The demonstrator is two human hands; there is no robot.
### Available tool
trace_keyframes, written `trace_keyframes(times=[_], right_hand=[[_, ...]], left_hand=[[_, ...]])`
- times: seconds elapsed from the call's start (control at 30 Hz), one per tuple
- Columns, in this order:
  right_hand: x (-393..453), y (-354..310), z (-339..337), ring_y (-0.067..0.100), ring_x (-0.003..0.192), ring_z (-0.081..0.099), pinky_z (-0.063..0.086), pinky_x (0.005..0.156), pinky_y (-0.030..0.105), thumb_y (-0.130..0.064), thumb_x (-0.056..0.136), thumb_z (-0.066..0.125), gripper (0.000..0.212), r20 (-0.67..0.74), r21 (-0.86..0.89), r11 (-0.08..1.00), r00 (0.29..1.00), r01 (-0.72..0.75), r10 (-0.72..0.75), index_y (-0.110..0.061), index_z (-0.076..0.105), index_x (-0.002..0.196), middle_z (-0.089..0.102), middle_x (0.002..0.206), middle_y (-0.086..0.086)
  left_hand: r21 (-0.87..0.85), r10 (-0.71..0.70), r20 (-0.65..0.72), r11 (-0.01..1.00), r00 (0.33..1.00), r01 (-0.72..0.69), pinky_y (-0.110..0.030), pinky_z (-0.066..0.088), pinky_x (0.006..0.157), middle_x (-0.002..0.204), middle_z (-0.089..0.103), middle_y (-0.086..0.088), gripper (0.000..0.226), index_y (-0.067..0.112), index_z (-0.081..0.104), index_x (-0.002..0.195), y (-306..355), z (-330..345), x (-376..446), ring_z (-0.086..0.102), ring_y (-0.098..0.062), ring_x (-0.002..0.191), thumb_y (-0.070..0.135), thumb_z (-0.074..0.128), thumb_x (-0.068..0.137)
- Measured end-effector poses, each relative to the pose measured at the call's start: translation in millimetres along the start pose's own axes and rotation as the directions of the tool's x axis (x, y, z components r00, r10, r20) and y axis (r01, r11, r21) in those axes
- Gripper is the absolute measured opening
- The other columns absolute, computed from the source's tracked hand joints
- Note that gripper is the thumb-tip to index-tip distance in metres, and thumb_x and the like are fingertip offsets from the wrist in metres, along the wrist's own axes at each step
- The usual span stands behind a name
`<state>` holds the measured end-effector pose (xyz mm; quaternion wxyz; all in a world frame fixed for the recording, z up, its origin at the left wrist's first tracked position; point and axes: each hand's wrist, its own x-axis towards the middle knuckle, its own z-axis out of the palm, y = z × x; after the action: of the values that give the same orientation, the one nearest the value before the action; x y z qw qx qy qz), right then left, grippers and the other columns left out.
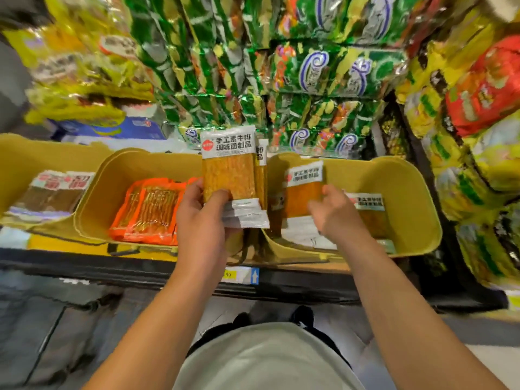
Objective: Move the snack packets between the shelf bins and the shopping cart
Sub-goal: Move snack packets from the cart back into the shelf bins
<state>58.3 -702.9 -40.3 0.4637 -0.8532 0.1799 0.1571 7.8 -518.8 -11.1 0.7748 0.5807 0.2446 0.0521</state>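
— Packets in the left hand (201,218), why so many?

— It pinches a fanned stack of flat yellow-and-white snack packets (229,170) by the bottom edges. That keeps the stack tidy, right above the wall between two bins.

— And the right hand (333,212)?

— It reaches into the right yellow plastic shelf bin (416,192), fingers curled at one more packet of the same kind (304,190). I cannot tell if it holds it yet.

— What's left of that bin?

— The middle yellow bin (112,198), with flat orange packets (149,209) lying inside. No cart shows.
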Motion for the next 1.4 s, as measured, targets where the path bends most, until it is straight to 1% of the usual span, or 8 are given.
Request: trace_keyframes(times=[0.1, 0.2, 0.47, 0.67, 0.87, 1.1, 1.23, 1.4], right_hand=[[11.1, 2.0, 9.3, 0.025, 0.086, 0.057, 0.053, 0.089, 0.045, -0.017, 0.095, 0.057, 0.018, 0.134, -0.11, 0.994, 0.99, -0.022, 0.036, -0.018, 0.043, 0.106, 0.052, 0.088, 0.0], [12.0, 6.2, 10.6, 0.026, 0.084, 0.061, 0.053, 0.079, 0.043, -0.028, 0.092, 0.061, 0.028, 0.167, -0.228, 0.972, 0.986, 0.063, -0.025, -0.015, 0.046, 0.113, 0.059, 0.09, 0.005], [10.3, 13.4, -33.2, 0.024, 0.118, 0.054, 0.045, 0.101, 0.038, -0.046, 0.096, 0.055, 0.048, 0.156, -0.462, 0.868, 0.98, 0.181, -0.122, -0.026, 0.046, 0.139, 0.057, 0.129, -0.003], [13.1, 20.5, -66.6, 0.018, 0.103, 0.062, 0.054, 0.095, 0.039, -0.036, 0.102, 0.052, 0.043, 0.12, 0.261, 0.965, 0.991, 0.03, -0.063, -0.022, 0.046, 0.142, 0.055, 0.124, -0.006], [22.0, 36.5, -73.1, 0.022, 0.103, 0.068, 0.056, 0.094, 0.05, -0.024, 0.098, 0.062, 0.02, 0.093, 0.431, 0.902, 0.995, 0.0, -0.044, -0.026, 0.055, 0.116, 0.071, 0.115, -0.001], [37.2, 52.7, -72.8, 0.016, 0.088, 0.066, 0.056, 0.081, 0.04, -0.024, 0.1, 0.058, 0.015, 0.123, 0.093, 0.996, 0.992, 0.015, -0.026, -0.028, 0.052, 0.113, 0.067, 0.1, -0.006], [37.4, 47.6, -66.5, 0.015, 0.073, 0.06, 0.041, 0.057, 0.029, -0.025, 0.101, 0.056, 0.024, 0.112, -0.274, 0.955, 0.99, 0.112, -0.083, -0.02, 0.041, 0.12, 0.061, 0.09, -0.001], [30.6, 44.0, -57.6, 0.033, 0.109, 0.056, 0.046, 0.081, 0.038, -0.035, 0.099, 0.055, 0.049, 0.081, -0.568, 0.798, 0.979, 0.201, -0.189, -0.011, 0.038, 0.138, 0.054, 0.123, 0.012]], left_hand=[[-0.024, 0.029, -0.064, 0.999, 0.998, -0.031, -0.023, 0.045, 0.043, 0.069, 0.059, 0.004, 0.021, 0.011, 0.053, 0.117, 2.5, 3.9, -2.2, 0.058, -0.011, 0.056, 0.004, 0.051, 0.097], [-0.015, 0.073, -0.103, 0.997, 0.992, -0.075, -0.023, 0.046, 0.044, 0.063, 0.061, 0.01, 0.015, 0.016, 0.054, 0.095, 1.3, 10.2, -7.2, 0.06, -0.009, 0.056, 0.002, 0.051, 0.097], [0.219, 0.067, 0.022, 0.973, 0.997, -0.07, -0.046, 0.058, 0.07, 0.084, 0.07, 0.002, 0.017, 0.018, 0.061, 0.105, -13.3, 42.0, -13.0, 0.069, -0.03, 0.082, 0.006, 0.057, 0.092], [0.441, 0.043, 0.191, 0.889, 0.981, -0.125, -0.047, 0.055, 0.083, 0.091, 0.068, 0.008, 0.02, 0.028, 0.06, 0.107, -26.7, 89.6, -19.2, 0.066, -0.016, 0.084, 0.017, 0.061, 0.089], [0.657, 0.056, 0.405, 0.676, 0.912, -0.334, -0.041, 0.052, 0.09, 0.109, 0.068, 0.008, 0.041, 0.028, 0.051, 0.131, -44.4, 115.6, -19.1, 0.064, -0.016, 0.097, 0.022, 0.063, 0.093], [0.825, 0.358, 0.384, 0.28, 0.851, -0.491, -0.023, 0.032, 0.095, 0.126, 0.064, -0.006, 0.051, 0.013, 0.059, 0.133, -38.0, 80.5, -6.7, 0.053, -0.026, 0.12, 0.029, 0.061, 0.085], [0.847, 0.329, 0.378, 0.255, 0.865, -0.467, -0.02, 0.024, 0.101, 0.134, 0.058, -0.008, 0.055, 0.009, 0.062, 0.128, -40.7, 68.0, -1.6, 0.046, -0.026, 0.126, 0.033, 0.057, 0.079], [0.844, 0.289, 0.379, 0.281, 0.879, -0.457, -0.024, 0.022, 0.109, 0.142, 0.051, -0.01, 0.059, 0.009, 0.061, 0.13, -40.6, 63.2, 2.4, 0.04, -0.028, 0.135, 0.035, 0.058, 0.077]])
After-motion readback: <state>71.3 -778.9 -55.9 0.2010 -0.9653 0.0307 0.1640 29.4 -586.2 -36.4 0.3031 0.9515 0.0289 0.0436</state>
